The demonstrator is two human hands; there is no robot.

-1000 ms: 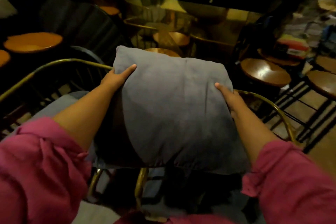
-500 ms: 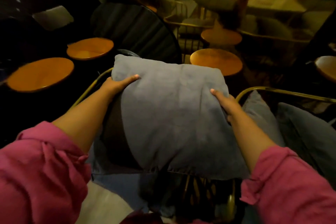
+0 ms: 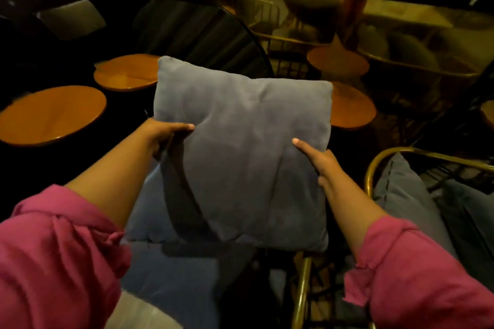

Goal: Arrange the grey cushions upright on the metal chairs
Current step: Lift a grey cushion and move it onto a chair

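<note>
Since a second earlier the view had swung left, bringing a metal chair (image 3: 374, 168) with cushions into sight on the right. Left hand (image 3: 163, 132) and right hand (image 3: 318, 159) gripped the grey cushion (image 3: 240, 152) by its sides, fingers closed, upright in mid-air, not yet placed.

Grey cushion (image 3: 240, 152): square, soft, velvety, which I see held upright in mid-air, its face toward the camera and faintly creased at the centre. A second grey cushion (image 3: 398, 195) stands propped on edge at the right inside a brass-coloured metal chair (image 3: 374, 168) (a stitched seam runs down its near edge). More grey cushioning lies low at the left, partly hidden behind the raised one.
</note>
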